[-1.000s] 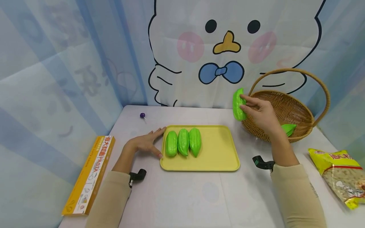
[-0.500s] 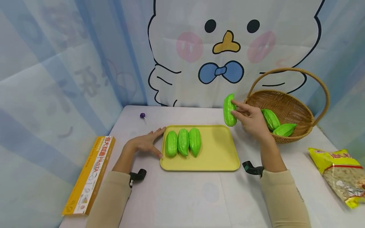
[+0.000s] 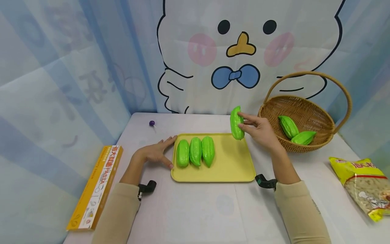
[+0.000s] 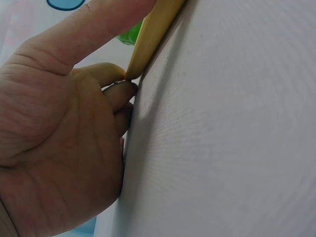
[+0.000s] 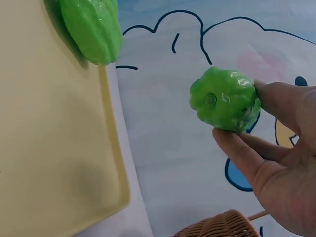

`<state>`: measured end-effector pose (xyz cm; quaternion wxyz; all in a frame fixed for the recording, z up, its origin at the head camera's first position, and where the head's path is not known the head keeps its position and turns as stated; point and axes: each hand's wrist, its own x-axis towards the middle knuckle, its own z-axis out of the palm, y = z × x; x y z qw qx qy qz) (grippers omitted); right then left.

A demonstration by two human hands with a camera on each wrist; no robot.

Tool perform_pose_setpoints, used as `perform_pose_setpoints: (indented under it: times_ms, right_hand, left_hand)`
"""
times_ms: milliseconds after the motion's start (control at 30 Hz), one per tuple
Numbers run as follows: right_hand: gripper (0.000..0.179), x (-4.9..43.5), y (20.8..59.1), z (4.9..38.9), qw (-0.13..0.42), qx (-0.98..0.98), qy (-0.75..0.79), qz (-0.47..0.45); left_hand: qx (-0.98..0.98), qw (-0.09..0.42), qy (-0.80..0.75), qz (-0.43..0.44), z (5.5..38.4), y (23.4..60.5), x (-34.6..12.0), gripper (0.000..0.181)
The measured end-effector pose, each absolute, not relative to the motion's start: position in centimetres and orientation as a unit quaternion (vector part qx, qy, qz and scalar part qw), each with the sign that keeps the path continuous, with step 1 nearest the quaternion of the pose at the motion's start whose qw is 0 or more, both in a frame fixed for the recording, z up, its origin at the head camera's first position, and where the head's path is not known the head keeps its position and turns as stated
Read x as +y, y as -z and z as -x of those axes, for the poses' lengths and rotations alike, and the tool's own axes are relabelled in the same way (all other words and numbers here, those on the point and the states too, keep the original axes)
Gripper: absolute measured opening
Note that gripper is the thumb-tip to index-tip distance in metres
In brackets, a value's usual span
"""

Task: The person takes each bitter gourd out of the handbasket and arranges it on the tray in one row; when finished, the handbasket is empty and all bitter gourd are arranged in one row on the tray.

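My right hand pinches a shiny green toy bitter melon between thumb and fingertips, above the tray's far right corner. In the right wrist view the ridged, rounded end of this melon faces the camera. Three more bitter melons lie side by side in the left half of the yellow tray. Spread along the tray's left edge, my left hand touches the rim with thumb and fingertips. In the left wrist view its thumb crosses over the tray's edge.
A wicker basket with a tall handle stands at the back right, holding two bitter melons. A yellow snack bag lies at the right. To the left is a pasta box; a purple lollipop lies near the back edge.
My right hand has carried the bitter melon left and toward me, from beside the basket to the tray's far right corner. The left hand has stayed in place.
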<state>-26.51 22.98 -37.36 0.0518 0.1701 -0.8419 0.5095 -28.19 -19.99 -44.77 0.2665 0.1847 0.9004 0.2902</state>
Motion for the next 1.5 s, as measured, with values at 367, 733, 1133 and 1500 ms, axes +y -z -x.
perform_pose_setpoints:
  times_ms: [367, 733, 1133, 1500]
  right_hand:
    - [0.052, 22.0, 38.6, 26.8, -0.017, -0.851, -0.501, -0.154]
    - [0.051, 20.6, 40.5, 27.3, -0.058, -0.876, -0.453, -0.157]
    - [0.049, 19.4, 41.3, 27.0, -0.091, -0.887, -0.422, -0.163]
    - [0.051, 19.0, 41.3, 26.6, -0.132, -0.882, -0.412, -0.184]
  left_hand:
    - [0.9, 0.262, -0.293, -0.191, 28.2, 44.6, -20.0, 0.139]
    - [0.902, 0.262, -0.285, -0.19, 28.2, 44.6, -19.8, 0.139]
    - [0.901, 0.264, -0.289, -0.186, 28.2, 44.7, -19.9, 0.139]
    - [0.901, 0.264, -0.289, -0.187, 28.0, 44.6, -19.9, 0.138]
